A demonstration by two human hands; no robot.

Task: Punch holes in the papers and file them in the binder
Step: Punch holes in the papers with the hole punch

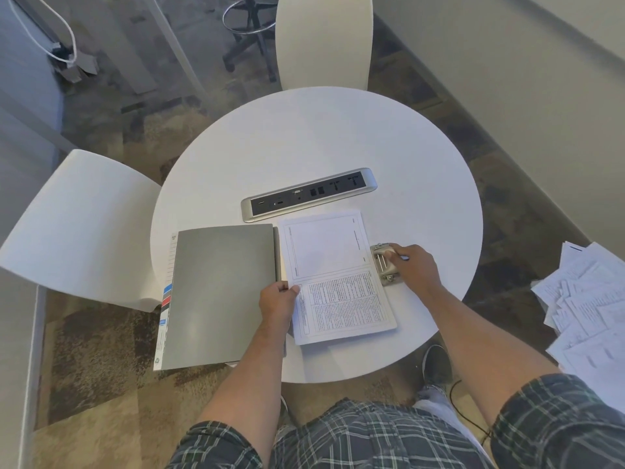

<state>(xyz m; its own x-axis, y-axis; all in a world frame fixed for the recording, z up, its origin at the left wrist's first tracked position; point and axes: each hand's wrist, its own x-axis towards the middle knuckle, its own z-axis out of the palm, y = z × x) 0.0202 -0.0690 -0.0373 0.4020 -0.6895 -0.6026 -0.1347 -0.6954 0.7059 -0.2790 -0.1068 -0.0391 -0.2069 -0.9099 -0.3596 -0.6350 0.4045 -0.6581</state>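
Binder [220, 292] left of papers [338, 279], power strip [309, 194] behind

Binder [220, 292] cover matt grey plastic — hole punch [384, 264] brushed metal; table [304, 147] smooth white.

Bright, even, diffuse indoor light; source not visible. White table [304, 137] near overexposed, little surface texture. Soft sheen on grey binder [220, 292] cover. Faint shadows under papers [338, 279] at 6 o'clock. Wide-angle bending at edges; corners at 11 and 1 o'clock soft, smeared. Fine print unreadable.
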